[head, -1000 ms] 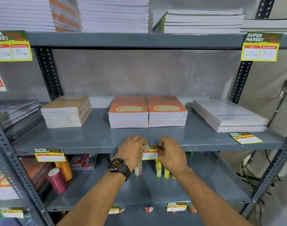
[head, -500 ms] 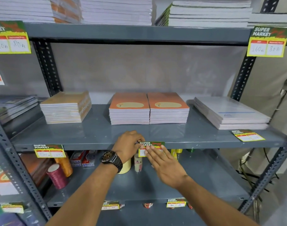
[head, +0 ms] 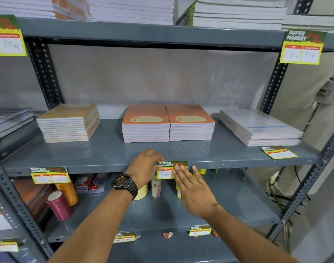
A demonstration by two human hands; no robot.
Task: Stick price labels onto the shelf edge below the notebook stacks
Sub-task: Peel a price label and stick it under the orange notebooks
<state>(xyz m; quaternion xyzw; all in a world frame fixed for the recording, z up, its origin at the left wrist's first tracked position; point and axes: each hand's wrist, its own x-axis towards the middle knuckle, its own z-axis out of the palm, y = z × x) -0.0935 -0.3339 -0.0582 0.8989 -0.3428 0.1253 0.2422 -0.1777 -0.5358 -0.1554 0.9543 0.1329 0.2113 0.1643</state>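
A green and yellow price label (head: 169,168) sits on the grey shelf edge (head: 105,166), below two orange notebook stacks (head: 168,123). My left hand (head: 146,167), with a black watch on the wrist, pinches the label's left end against the edge. My right hand (head: 192,184) is flat with fingers spread, its fingertips pressing on the label's right half and covering it. Another label (head: 50,174) is stuck on the edge under the tan notebook stack (head: 68,123). A loose label (head: 279,152) lies flat on the shelf in front of the white notebook stack (head: 259,128).
Thread spools (head: 59,205) and small bottles stand on the shelf below. Perforated uprights (head: 302,188) frame the rack on both sides. The top shelf holds tall notebook piles, with a large label (head: 302,47) at its right end. Cables hang beside the rack on the right.
My right hand has opened from a pinch on the label's right end and now lies flat with fingertips on it. The label has gone from curled to flat against the edge.
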